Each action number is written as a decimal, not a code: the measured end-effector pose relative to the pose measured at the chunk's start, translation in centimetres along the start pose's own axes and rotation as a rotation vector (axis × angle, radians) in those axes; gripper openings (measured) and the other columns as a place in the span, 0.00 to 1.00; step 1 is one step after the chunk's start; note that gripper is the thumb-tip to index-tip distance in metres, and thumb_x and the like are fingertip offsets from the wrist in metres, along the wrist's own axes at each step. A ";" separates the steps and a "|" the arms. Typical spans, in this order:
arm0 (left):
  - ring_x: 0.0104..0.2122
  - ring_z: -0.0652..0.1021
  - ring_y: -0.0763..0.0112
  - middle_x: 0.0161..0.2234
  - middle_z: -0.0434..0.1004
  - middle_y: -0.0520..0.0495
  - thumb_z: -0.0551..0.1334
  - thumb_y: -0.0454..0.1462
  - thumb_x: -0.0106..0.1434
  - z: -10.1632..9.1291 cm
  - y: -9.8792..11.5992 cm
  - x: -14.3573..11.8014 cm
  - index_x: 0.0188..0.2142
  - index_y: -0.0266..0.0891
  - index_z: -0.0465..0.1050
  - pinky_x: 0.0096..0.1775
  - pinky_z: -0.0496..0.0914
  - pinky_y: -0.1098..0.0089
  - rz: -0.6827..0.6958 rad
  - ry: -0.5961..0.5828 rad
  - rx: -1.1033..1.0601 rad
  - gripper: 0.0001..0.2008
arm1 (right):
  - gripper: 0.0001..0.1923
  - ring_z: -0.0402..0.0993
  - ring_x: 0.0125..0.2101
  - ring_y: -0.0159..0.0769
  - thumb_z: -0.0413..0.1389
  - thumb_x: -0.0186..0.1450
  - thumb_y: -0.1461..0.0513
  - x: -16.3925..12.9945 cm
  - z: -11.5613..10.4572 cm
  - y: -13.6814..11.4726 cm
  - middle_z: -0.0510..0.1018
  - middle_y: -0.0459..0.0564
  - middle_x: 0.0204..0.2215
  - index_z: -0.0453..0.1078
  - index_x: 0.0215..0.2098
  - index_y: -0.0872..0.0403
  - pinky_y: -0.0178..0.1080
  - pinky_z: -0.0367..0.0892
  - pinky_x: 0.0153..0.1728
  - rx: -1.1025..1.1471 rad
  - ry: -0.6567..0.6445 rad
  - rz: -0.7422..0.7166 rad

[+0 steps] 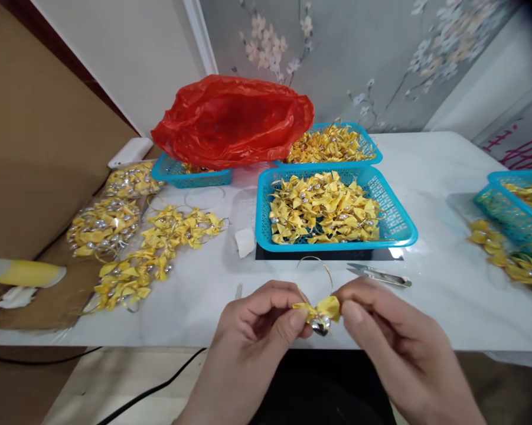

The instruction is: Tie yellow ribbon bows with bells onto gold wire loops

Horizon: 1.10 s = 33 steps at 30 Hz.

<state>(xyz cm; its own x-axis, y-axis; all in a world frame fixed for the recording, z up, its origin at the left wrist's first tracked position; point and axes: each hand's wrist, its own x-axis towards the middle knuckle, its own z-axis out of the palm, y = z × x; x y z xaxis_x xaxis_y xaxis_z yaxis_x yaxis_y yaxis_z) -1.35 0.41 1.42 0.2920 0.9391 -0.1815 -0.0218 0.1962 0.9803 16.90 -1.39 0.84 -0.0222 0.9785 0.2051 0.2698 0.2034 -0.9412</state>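
Note:
Over the table's front edge, a yellow ribbon bow (326,308) with silvery beads and a thin gold wire loop is held between my two hands. My left hand (266,324) pinches its left side between thumb and fingers. At the bow's right side, the thumb and forefinger of my right hand (389,330) close on the ribbon's edge. The wire loop rises behind the bow, and the shiny beads hang below it. Just beyond my right hand lies a pair of thread snips (378,275).
A blue basket (336,243) heaped with similar bows stands ahead, with another blue basket (374,158) behind it. A red plastic bag (230,124) covers part of a third. Loose bows (128,280) and bagged ones (104,227) lie left; a further basket (513,212) is right.

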 end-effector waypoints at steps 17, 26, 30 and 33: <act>0.34 0.75 0.73 0.34 0.75 0.52 0.63 0.35 0.66 -0.1 -0.1 0.0 0.30 0.45 0.79 0.36 0.71 0.78 0.115 0.101 0.139 0.09 | 0.13 0.71 0.20 0.28 0.55 0.66 0.72 -1.6 -0.6 -0.3 0.74 0.50 0.29 0.74 0.45 0.52 0.30 0.65 0.15 -0.622 0.075 -0.431; 0.38 0.77 0.71 0.34 0.78 0.51 0.64 0.31 0.64 0.2 0.1 0.1 0.31 0.45 0.79 0.37 0.72 0.78 0.246 0.201 0.292 0.08 | 0.14 0.77 0.29 0.36 0.54 0.67 0.74 -1.5 -0.2 -0.9 0.82 0.53 0.31 0.78 0.42 0.55 0.34 0.67 0.19 -0.706 0.116 -0.477; 0.38 0.78 0.71 0.36 0.78 0.52 0.64 0.30 0.63 0.3 0.3 -0.2 0.32 0.46 0.80 0.37 0.72 0.78 0.285 0.210 0.328 0.09 | 0.12 0.77 0.28 0.35 0.55 0.66 0.75 -1.0 -1.1 -0.9 0.82 0.53 0.31 0.78 0.42 0.59 0.34 0.72 0.24 -0.743 0.003 -0.575; 0.37 0.77 0.73 0.36 0.77 0.52 0.64 0.30 0.63 0.3 0.3 -0.2 0.32 0.47 0.80 0.37 0.71 0.80 0.296 0.217 0.333 0.09 | 0.12 0.77 0.29 0.36 0.56 0.65 0.74 -0.9 -1.2 -0.7 0.81 0.53 0.31 0.78 0.43 0.59 0.35 0.74 0.25 -0.754 -0.013 -0.586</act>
<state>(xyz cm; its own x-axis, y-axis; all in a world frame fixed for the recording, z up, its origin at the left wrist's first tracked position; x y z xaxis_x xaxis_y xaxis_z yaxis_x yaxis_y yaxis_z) -1.11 0.18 1.75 0.1125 0.9850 0.1309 0.2439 -0.1551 0.9573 17.91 -2.42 1.65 -0.3607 0.7293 0.5813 0.7617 0.5901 -0.2676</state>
